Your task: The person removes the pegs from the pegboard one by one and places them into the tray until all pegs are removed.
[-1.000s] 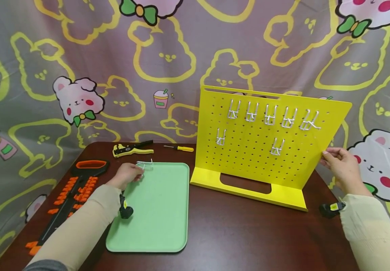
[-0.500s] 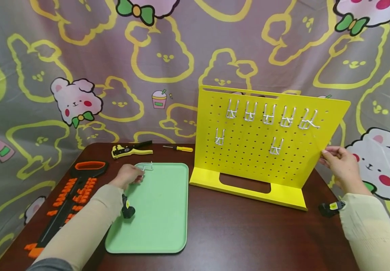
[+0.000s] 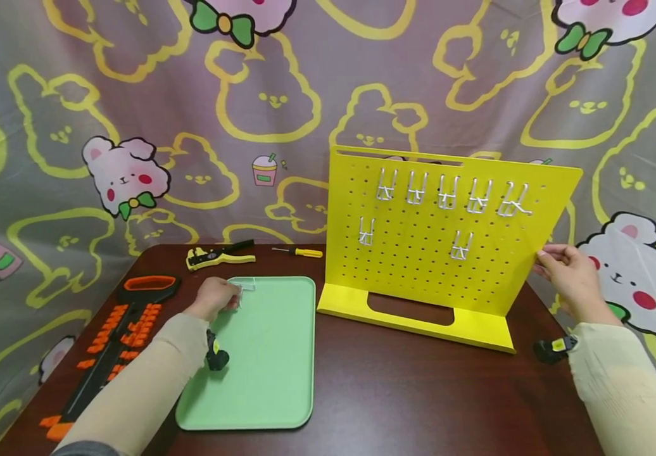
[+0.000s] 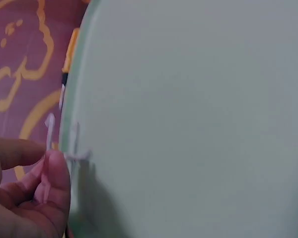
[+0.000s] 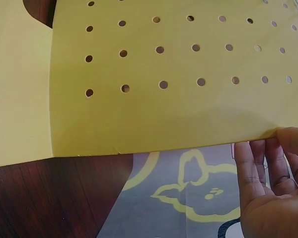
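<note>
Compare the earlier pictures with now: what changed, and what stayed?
The wire hook pinched in the left hand appears to have dipped slightly toward the tray. Nothing was grasped or released. The right hand still holds the pegboard by its edge; seven mounted hooks stayed put.

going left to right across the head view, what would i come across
Black-and-orange rack → left hand, pinching a white hook → yellow-handled screwdriver → yellow pegboard → right hand at its edge.
</note>
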`<state>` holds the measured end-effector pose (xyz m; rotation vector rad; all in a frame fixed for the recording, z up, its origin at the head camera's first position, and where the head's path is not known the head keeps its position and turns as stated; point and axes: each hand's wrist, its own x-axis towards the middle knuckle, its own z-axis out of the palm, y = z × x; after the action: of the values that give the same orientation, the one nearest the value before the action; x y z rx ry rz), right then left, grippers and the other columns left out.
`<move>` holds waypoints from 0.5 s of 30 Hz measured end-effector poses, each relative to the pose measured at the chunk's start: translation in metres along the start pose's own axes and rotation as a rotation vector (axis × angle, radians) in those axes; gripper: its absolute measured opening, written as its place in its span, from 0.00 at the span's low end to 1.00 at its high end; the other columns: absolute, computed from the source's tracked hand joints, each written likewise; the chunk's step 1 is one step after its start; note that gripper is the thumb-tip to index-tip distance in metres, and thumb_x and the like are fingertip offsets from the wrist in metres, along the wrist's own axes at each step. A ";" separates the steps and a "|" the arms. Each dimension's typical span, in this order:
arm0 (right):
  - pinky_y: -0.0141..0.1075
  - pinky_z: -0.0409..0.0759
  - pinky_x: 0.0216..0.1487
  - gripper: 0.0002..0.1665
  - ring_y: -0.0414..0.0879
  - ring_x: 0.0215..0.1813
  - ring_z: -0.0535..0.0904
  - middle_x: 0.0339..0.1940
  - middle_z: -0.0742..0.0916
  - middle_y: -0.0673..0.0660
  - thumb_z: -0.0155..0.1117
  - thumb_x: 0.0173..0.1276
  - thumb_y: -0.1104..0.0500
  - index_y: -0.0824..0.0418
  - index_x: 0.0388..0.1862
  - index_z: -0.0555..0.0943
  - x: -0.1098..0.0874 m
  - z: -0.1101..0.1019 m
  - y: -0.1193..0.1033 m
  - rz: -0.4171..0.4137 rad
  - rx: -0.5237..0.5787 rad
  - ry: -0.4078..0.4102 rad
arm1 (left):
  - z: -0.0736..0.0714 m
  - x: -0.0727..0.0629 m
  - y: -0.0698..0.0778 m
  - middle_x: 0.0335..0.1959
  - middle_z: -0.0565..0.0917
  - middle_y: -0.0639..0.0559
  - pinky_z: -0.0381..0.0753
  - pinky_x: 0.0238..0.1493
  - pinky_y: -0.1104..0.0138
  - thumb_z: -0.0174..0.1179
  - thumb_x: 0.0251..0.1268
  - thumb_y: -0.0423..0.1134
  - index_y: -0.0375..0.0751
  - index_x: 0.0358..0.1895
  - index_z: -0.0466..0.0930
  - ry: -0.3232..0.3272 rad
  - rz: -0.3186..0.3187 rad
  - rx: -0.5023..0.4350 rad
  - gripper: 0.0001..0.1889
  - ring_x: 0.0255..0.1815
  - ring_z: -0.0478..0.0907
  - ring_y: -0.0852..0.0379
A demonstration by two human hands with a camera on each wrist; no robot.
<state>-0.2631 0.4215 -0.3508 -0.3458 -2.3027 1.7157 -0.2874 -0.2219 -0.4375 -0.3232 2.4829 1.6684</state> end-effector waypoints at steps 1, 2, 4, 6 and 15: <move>0.23 0.84 0.33 0.03 0.31 0.29 0.83 0.32 0.81 0.40 0.59 0.80 0.59 0.54 0.46 0.74 0.000 -0.001 0.000 0.001 -0.001 0.001 | 0.003 0.000 0.004 0.27 0.82 0.47 0.83 0.32 0.67 0.54 0.79 0.31 0.19 0.49 0.81 0.007 0.014 -0.004 0.13 0.24 0.77 0.60; 0.23 0.83 0.33 0.03 0.31 0.29 0.83 0.32 0.81 0.40 0.59 0.80 0.59 0.54 0.46 0.74 0.000 -0.001 -0.001 0.002 -0.009 0.003 | 0.006 -0.001 0.008 0.28 0.83 0.46 0.84 0.34 0.65 0.53 0.80 0.32 0.19 0.50 0.80 0.010 0.027 -0.010 0.14 0.25 0.77 0.59; 0.23 0.83 0.33 0.03 0.31 0.29 0.83 0.32 0.81 0.40 0.60 0.80 0.59 0.54 0.47 0.74 0.000 -0.001 -0.002 -0.001 -0.016 0.005 | 0.014 -0.001 0.021 0.33 0.83 0.43 0.86 0.39 0.62 0.53 0.81 0.33 0.20 0.54 0.79 0.004 0.055 -0.033 0.15 0.28 0.79 0.59; 0.23 0.83 0.33 0.03 0.30 0.29 0.83 0.32 0.81 0.39 0.60 0.80 0.59 0.55 0.47 0.74 -0.001 -0.001 -0.002 -0.010 -0.024 0.007 | 0.024 -0.001 0.038 0.38 0.83 0.42 0.87 0.45 0.61 0.53 0.81 0.34 0.21 0.58 0.78 -0.013 0.081 -0.067 0.17 0.31 0.80 0.58; 0.23 0.83 0.34 0.04 0.29 0.30 0.82 0.35 0.79 0.42 0.57 0.81 0.59 0.58 0.48 0.74 -0.004 0.002 -0.003 -0.016 -0.054 0.008 | 0.073 -0.010 0.127 0.44 0.79 0.45 0.84 0.44 0.70 0.54 0.82 0.36 0.29 0.59 0.75 -0.138 0.159 -0.506 0.14 0.37 0.79 0.58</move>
<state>-0.2599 0.4179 -0.3490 -0.3437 -2.3430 1.6445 -0.3099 -0.1069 -0.3484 -0.0534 2.0053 2.2866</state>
